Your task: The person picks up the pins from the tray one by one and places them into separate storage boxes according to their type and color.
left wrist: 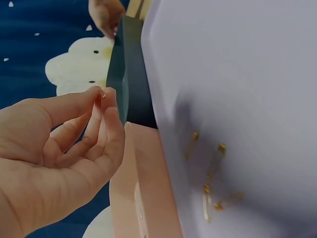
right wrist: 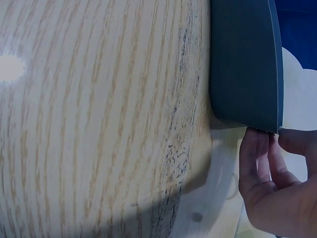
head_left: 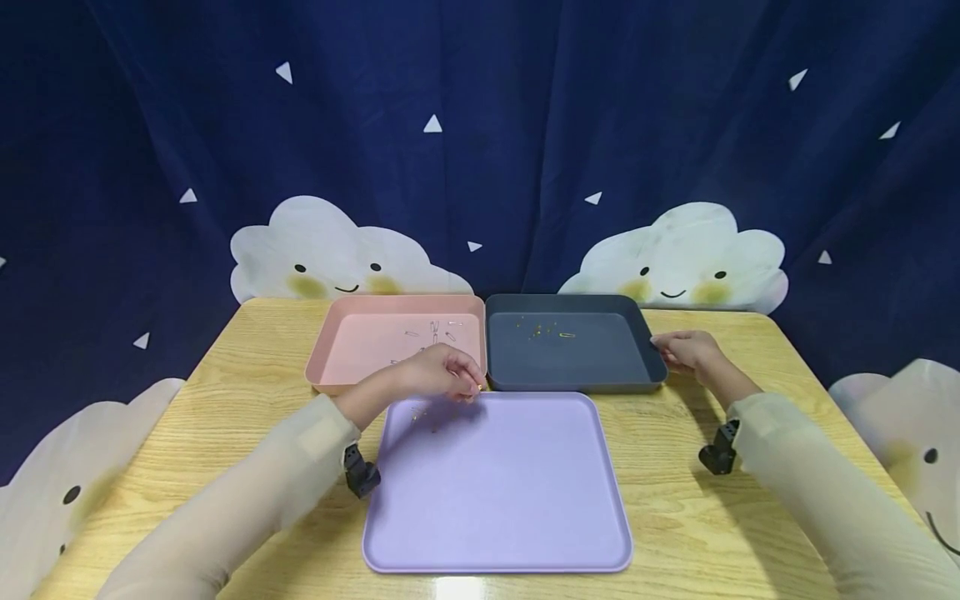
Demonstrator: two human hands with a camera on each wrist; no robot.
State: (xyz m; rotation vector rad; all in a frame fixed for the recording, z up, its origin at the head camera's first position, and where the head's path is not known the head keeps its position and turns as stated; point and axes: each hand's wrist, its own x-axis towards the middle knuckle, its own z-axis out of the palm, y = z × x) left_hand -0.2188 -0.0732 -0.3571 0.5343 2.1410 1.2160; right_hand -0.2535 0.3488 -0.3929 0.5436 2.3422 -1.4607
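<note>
My left hand (head_left: 442, 372) is over the back left edge of the lavender tray (head_left: 525, 500). Between its thumb and fingertips it pinches a small gold safety pin (left wrist: 103, 94), mostly hidden by the fingers. Several gold safety pins (left wrist: 216, 161) lie in the lavender tray beneath that hand. At the right end of the dark grey tray (head_left: 585, 386), my right hand (head_left: 686, 350) holds the side wall, thumb at the rim and fingers against the outside. Inside the dark tray are a gold safety pin (head_left: 567, 336) and several tiny gold pieces (head_left: 537, 332).
A pink tray (head_left: 375, 304) stands left of the dark tray, with several silver safety pins (head_left: 435, 327) in it. All three trays sit on a wooden table (head_left: 675, 533). Behind hangs a dark blue curtain (head_left: 495, 125) with clouds.
</note>
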